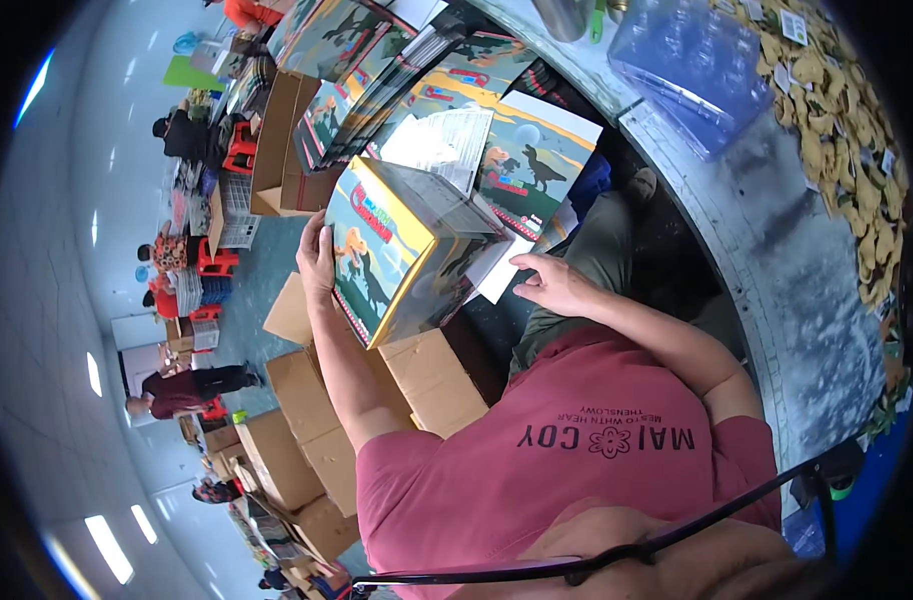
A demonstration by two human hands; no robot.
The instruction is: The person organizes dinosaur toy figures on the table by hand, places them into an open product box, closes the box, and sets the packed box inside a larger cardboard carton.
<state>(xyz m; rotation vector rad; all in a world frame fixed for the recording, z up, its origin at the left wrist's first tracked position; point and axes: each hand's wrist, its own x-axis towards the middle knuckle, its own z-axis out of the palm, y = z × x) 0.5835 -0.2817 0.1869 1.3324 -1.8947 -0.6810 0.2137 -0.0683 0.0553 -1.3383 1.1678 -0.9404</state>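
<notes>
A printed cardboard box (376, 250) with dinosaur pictures and yellow edges is held up tilted in front of me. My left hand (317, 258) is closed on its left edge, fingers on the outer face. On the other side, my right hand (558, 285) has bent fingers at a white flap (498, 272) at the box's open end; the fingertips seem to pinch its edge. Just beyond lies a flat dinosaur-printed sheet (536, 160), with white printed paper (446, 140) beside it.
Stacks of dinosaur-printed cardboard (361, 110) rise at the far side. Brown cartons (321, 420) stand on the floor at left. A worktable (776, 260) curves along the right, bearing clear blue plastic trays (688, 75) and many tan pieces (846, 130). Other people are farther left.
</notes>
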